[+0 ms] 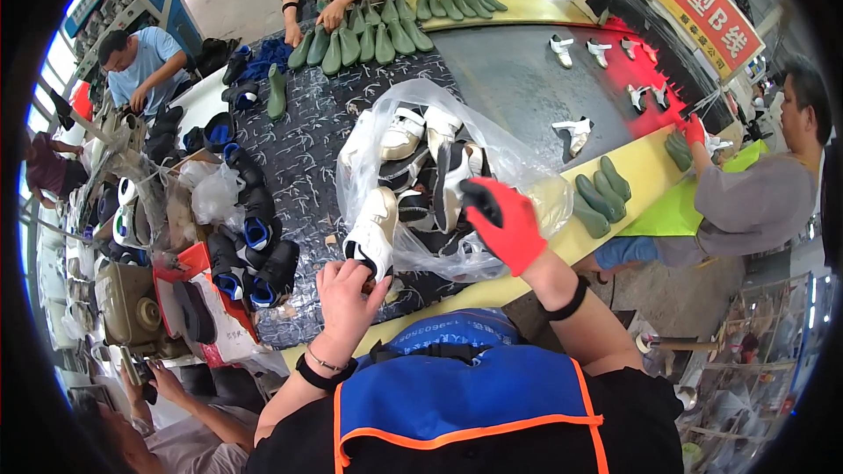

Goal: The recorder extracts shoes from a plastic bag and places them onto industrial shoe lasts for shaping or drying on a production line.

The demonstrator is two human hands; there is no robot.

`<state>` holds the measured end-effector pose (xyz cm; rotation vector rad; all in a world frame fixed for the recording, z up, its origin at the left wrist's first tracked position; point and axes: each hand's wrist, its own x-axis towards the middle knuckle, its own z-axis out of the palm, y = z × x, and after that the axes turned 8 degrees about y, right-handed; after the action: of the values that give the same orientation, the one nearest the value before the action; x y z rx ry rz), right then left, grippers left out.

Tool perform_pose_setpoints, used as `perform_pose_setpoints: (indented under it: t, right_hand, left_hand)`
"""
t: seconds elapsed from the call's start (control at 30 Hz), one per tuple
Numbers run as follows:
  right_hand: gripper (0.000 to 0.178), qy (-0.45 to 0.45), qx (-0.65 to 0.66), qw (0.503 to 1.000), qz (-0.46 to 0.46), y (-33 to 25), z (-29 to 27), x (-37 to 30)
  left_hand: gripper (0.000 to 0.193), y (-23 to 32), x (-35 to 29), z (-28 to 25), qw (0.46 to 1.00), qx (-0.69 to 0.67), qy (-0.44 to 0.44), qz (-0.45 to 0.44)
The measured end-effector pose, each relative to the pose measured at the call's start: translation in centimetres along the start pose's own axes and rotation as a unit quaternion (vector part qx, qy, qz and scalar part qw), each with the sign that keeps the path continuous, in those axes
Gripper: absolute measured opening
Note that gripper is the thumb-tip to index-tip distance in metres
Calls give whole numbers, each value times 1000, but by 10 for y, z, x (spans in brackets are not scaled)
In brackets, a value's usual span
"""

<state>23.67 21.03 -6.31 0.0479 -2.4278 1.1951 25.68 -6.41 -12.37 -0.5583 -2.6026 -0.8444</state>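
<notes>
In front of me a clear plastic bag (536,184) lies spread on the dark patterned tabletop, with several white and black shoe uppers (404,136) in it. My bare left hand (345,298) grips the near, open end of a white shoe upper (373,224) at the bag's left edge. My right hand (507,226) wears a red glove with black fingers. Its fingers are curled, close beside another white and black upper (450,189) in the bag. What they hold, if anything, is hidden.
Green shoe lasts (360,39) stand in rows at the far edge, and more lasts (601,197) lie on the yellow ledge at right. Black shoes (255,211) and a red box (206,298) sit at left. A conveyor (518,70) carries white uppers. Several people work around the table.
</notes>
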Motion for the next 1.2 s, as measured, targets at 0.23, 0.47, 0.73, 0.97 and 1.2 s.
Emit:
perform_pose_setpoints:
  t: [0.23, 0.47, 0.73, 0.97, 1.2]
  right_hand:
    - [32, -106, -107, 989, -6, 61, 83, 19]
    - [55, -109, -292, 925, -217, 54, 147, 25]
    - [55, -124, -273, 940, -162, 70, 119, 41]
    - [29, -29, -180, 977, -111, 81, 105, 84]
    - [35, -90, -271, 958, 2, 88, 141, 122]
  left_hand:
    - [27, -7, 0, 0, 993, -52, 45, -95]
    - [25, -11, -3, 2, 978, -121, 98, -136]
    - [23, -13, 3, -4, 962, -222, 52, -151]
    - [26, -7, 12, 15, 960, -234, 46, -148]
    - [28, -8, 21, 19, 959, -229, 36, -160]
